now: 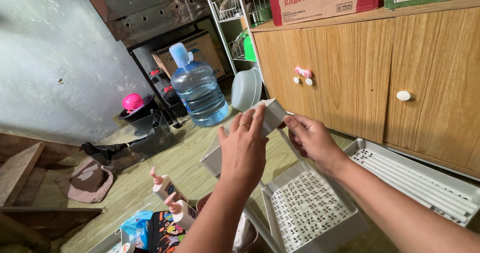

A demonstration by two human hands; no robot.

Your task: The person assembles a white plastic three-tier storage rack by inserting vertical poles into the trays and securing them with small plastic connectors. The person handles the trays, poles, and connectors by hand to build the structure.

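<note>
Hands both clasp one white plastic shelf tray point(260, 128), left hand point(243, 145) wrapped over it, right hand point(310, 140) pinching its end, above a perforated tray point(307, 210) beside the wooden cabinet point(360, 78).

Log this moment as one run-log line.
left hand: grips white plastic tray | right hand: holds same tray's end | below: perforated white shelf | setting: floor by wooden cabinet
</note>
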